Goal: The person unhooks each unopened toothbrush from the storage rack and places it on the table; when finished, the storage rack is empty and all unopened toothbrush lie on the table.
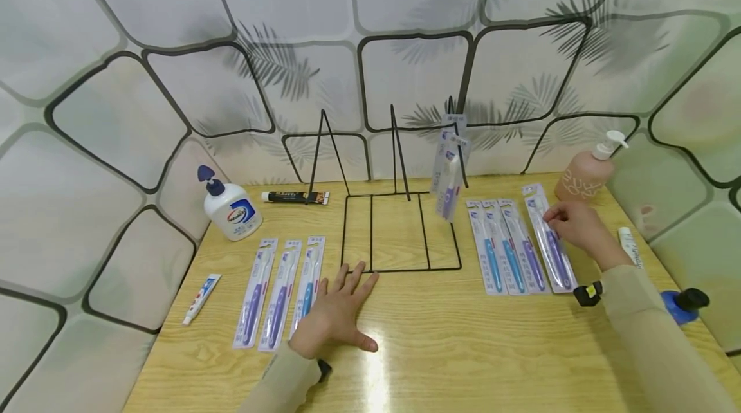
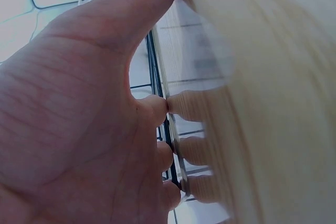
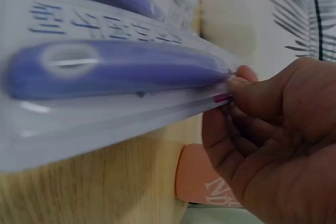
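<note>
My right hand [image 1: 579, 228] pinches the edge of a packaged purple toothbrush [image 1: 557, 265] at the right end of a row. In the right wrist view, thumb and fingers grip the clear pack [image 3: 126, 69] near the brush's neck. My left hand [image 1: 336, 318] lies with fingers spread on the table, fingertips by the front bar of a black wire rack [image 1: 405, 270]. The left wrist view shows its palm [image 2: 79, 114] and fingertips down at the bar. Packaged toothbrushes [image 1: 448, 188] hang from the rack's right prong.
Three packaged toothbrushes [image 1: 251, 300] lie left of the rack, three more [image 1: 489, 252] right of it. Around them are a white pump bottle [image 1: 234, 213], a pink pump bottle [image 1: 585, 175], a black toothpaste tube [image 1: 292, 197], small tubes [image 1: 201, 299] and a blue bottle [image 1: 680, 310].
</note>
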`<state>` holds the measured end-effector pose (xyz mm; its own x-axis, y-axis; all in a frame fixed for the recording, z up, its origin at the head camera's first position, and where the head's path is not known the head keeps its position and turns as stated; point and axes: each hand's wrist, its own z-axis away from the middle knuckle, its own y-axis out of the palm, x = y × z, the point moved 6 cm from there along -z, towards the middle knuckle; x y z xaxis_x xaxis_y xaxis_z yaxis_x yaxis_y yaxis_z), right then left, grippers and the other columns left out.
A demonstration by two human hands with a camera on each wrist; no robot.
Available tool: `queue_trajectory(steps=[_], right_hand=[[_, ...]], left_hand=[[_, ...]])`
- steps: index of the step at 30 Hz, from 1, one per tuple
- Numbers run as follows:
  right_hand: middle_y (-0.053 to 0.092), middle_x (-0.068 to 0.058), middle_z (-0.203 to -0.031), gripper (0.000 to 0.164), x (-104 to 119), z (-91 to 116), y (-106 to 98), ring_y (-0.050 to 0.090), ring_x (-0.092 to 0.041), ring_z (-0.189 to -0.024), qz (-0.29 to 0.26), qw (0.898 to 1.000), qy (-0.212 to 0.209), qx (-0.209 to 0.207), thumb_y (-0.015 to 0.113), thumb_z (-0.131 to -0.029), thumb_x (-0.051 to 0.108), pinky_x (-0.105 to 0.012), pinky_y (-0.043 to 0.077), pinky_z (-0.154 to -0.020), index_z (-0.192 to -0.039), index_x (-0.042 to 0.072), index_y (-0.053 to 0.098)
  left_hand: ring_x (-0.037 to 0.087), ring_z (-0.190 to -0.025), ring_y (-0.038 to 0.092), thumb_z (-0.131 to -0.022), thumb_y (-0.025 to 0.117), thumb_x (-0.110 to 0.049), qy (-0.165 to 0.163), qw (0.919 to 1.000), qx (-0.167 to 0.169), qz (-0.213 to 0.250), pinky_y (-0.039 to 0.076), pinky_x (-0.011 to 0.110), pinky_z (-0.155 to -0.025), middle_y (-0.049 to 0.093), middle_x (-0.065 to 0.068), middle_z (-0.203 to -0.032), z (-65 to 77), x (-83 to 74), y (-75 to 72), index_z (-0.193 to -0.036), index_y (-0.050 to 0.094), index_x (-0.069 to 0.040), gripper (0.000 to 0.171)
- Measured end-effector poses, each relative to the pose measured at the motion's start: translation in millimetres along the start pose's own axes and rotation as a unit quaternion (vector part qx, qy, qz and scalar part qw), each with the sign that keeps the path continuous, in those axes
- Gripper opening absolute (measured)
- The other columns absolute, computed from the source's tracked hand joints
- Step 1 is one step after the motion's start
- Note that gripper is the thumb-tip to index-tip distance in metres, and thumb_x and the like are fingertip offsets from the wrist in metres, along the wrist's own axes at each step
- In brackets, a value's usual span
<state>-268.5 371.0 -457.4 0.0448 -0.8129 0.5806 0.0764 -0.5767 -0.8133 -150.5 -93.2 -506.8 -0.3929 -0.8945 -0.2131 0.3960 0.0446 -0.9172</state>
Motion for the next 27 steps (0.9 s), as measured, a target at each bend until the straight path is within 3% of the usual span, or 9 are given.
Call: queue_trajectory(steps=[4,8,17,27], right_hand=[[0.065,-0.018,-0.086,0.017,-6.7,-11.5,10.1,0.057,-0.015,-0.072,0.0,0.998,0.018,0.06,0.056,-0.093,-0.001,-0.027,0.049,-0.06,-0.102,-0.013,0.065],[0.063,-0.012,-0.081,0.016,-9.3,-17.1,17.0,0.056,-0.015,-0.071,-0.001,0.995,0.026,0.093,0.057,-0.09,-0.002,-0.026,0.048,-0.059,-0.099,-0.013,0.065],[0.065,-0.014,-0.08,0.01,-5.9,-19.4,19.1,0.058,-0.019,-0.07,0.059,0.994,0.002,0.088,0.062,-0.087,0.004,-0.03,0.047,-0.062,-0.088,-0.006,0.065],[0.066,-0.021,-0.092,0.019,13.3,-10.6,19.5,0.06,-0.029,-0.079,0.116,0.985,0.004,0.123,0.059,-0.093,0.012,-0.04,0.049,-0.069,-0.097,-0.006,0.064]], left_hand=[[0.041,-0.159,0.004,-0.061,0.08,-0.078,-0.001,1.0,0.0,-0.005,0.019,0.074,-0.118,0.002,0.007,-0.174,-1.0,0.5,1.0,-0.165,0.013,-0.03,0.133],[0.041,-0.159,0.004,-0.061,0.079,-0.079,0.001,1.0,0.001,-0.008,0.02,0.074,-0.117,0.002,0.007,-0.174,-1.7,0.0,1.4,-0.165,0.012,-0.03,0.133],[0.041,-0.159,0.004,-0.061,0.08,-0.078,0.0,1.0,0.0,-0.006,0.019,0.074,-0.118,0.002,0.007,-0.174,-0.4,0.2,-0.9,-0.165,0.013,-0.029,0.133],[0.041,-0.159,0.004,-0.062,0.079,-0.078,-0.001,1.0,0.0,-0.005,0.018,0.074,-0.118,0.002,0.008,-0.174,0.2,-0.1,-0.8,-0.165,0.013,-0.028,0.132]])
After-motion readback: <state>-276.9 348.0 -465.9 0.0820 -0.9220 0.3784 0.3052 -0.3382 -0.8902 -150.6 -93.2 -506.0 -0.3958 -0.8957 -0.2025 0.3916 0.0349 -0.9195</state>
